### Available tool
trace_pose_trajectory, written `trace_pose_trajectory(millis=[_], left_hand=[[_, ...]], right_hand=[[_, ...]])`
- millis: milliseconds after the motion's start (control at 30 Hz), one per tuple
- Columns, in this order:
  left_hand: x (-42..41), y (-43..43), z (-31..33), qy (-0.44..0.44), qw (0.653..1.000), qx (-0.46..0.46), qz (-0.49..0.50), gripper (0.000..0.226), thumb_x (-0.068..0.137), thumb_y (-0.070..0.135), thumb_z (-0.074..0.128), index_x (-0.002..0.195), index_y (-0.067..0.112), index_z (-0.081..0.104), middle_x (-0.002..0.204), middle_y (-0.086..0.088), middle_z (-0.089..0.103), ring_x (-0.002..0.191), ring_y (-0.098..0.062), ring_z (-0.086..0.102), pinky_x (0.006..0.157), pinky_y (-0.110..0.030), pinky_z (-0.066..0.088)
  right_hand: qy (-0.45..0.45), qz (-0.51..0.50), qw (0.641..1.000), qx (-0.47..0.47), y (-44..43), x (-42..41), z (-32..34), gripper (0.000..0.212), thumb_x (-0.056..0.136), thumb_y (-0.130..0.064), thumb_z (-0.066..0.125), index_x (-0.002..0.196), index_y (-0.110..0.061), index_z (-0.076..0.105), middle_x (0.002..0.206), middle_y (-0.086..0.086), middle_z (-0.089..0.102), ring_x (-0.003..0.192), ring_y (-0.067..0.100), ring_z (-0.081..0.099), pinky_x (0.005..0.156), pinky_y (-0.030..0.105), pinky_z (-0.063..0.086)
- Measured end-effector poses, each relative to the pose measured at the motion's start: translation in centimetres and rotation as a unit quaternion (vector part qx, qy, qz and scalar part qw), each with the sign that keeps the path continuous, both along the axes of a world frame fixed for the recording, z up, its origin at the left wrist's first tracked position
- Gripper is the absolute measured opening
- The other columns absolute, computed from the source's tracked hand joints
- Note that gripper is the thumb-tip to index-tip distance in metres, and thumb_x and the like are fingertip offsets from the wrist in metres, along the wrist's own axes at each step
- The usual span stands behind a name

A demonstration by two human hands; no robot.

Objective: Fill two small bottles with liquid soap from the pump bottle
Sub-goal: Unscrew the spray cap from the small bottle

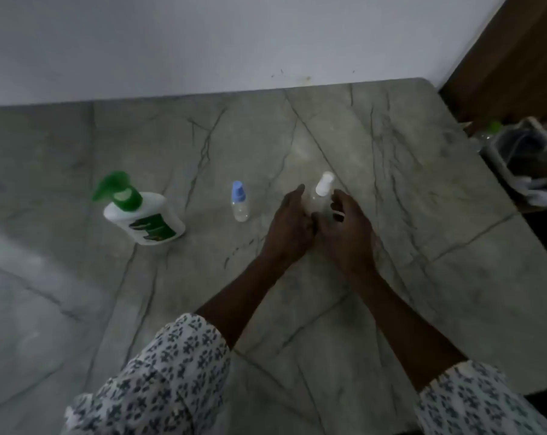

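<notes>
Left hand [289,221] lies with straight fingers beside the white-capped bottle [321,196]. Right hand [347,229] curls at its other side; I cannot tell if it grips. The blue-capped bottle [240,202] and pump bottle [143,211] stand further left on the counter [422,171].

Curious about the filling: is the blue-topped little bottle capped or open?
Capped: its blue cap sits on the neck of the small bottle, standing upright.

A grey-green marble table [400,189] with dark veins fills most of the frame. A white wall [203,42] runs along the top, and a brown wooden panel [520,58] stands at upper right. Off the table's right edge sits a bin [498,157] holding papers [540,188], with a blurred green-capped bottle [489,130] beside it.
</notes>
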State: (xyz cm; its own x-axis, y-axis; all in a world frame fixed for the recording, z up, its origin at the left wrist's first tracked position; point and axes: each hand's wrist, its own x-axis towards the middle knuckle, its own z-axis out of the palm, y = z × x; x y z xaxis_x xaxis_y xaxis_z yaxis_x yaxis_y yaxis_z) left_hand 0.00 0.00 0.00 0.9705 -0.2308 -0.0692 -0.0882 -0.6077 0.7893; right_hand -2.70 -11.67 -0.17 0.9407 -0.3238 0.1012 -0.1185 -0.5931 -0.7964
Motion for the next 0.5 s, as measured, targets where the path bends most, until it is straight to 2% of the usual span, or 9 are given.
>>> trace_pose_trajectory(millis=[67,133,200,267,333,400,500], left_hand=[[0.8,-0.4,-1.0,-0.025,1.0,-0.013,0.008,0.072,0.093,0.018,0.065,0.155,0.007,0.03,0.158,-0.011,0.041,0.142,-0.023,0.042,0.109,-0.022,0.029],[1.6,-0.6,-1.7,-0.064,0.997,-0.033,0.014,0.064,0.091,0.019,0.07,0.148,0.008,0.043,0.147,-0.009,0.054,0.131,-0.021,0.053,0.107,-0.027,0.04],[2.0,-0.9,-2.1,-0.103,0.993,-0.059,0.019,0.043,0.09,0.02,0.072,0.13,0.011,0.058,0.124,-0.006,0.068,0.106,-0.016,0.064,0.089,-0.026,0.052],[2.3,-1.1,-2.5,-0.139,0.988,-0.06,0.022,0.023,0.091,0.019,0.072,0.111,0.013,0.062,0.104,-0.004,0.071,0.085,-0.011,0.062,0.068,-0.014,0.045],[2.3,-1.3,-2.7,-0.173,0.982,-0.065,0.036,0.016,0.09,0.02,0.073,0.097,0.015,0.059,0.086,0.004,0.065,0.069,-0.003,0.054,0.057,-0.011,0.038],[2.0,-1.2,-2.8,-0.202,0.975,-0.078,0.041,0.018,0.088,0.022,0.075,0.092,0.015,0.059,0.078,0.01,0.058,0.062,0.0,0.05,0.056,-0.007,0.04],[1.4,-0.6,-2.9,-0.225,0.968,-0.096,0.049,0.024,0.084,0.026,0.08,0.093,0.009,0.065,0.082,0.003,0.065,0.066,-0.004,0.057,0.054,-0.012,0.043]], right_hand=[[-0.019,0.007,1.0,0.005,-0.4,1.1,-1.0,0.061,0.083,-0.03,0.073,0.137,-0.011,0.051,0.13,0.002,0.063,0.11,0.014,0.062,0.09,0.029,0.053],[-0.052,0.017,0.998,-0.02,-0.8,2.1,-1.4,0.056,0.083,-0.031,0.074,0.133,-0.013,0.055,0.121,-0.001,0.066,0.101,0.009,0.063,0.083,0.019,0.052],[-0.089,0.03,0.995,-0.041,-1.1,2.7,-1.5,0.043,0.084,-0.03,0.073,0.122,-0.013,0.062,0.105,-0.006,0.068,0.085,-0.001,0.062,0.073,0.004,0.045],[-0.113,0.045,0.991,-0.055,-1.4,2.8,-1.3,0.034,0.084,-0.029,0.073,0.114,-0.014,0.065,0.092,-0.013,0.064,0.074,-0.013,0.059,0.066,-0.002,0.041],[-0.132,0.055,0.988,-0.058,-1.8,2.8,-1.1,0.031,0.084,-0.031,0.073,0.11,-0.015,0.067,0.087,-0.015,0.063,0.073,-0.019,0.058,0.065,0.0,0.043],[-0.153,0.074,0.984,-0.061,-1.9,2.7,-0.7,0.034,0.083,-0.036,0.074,0.109,-0.015,0.068,0.089,-0.012,0.067,0.074,-0.01,0.063,0.067,0.008,0.051],[-0.168,0.105,0.979,-0.052,-1.9,1.8,-0.1,0.037,0.081,-0.042,0.074,0.106,-0.015,0.069,0.09,-0.003,0.072,0.07,0.008,0.07,0.066,0.032,0.06]])
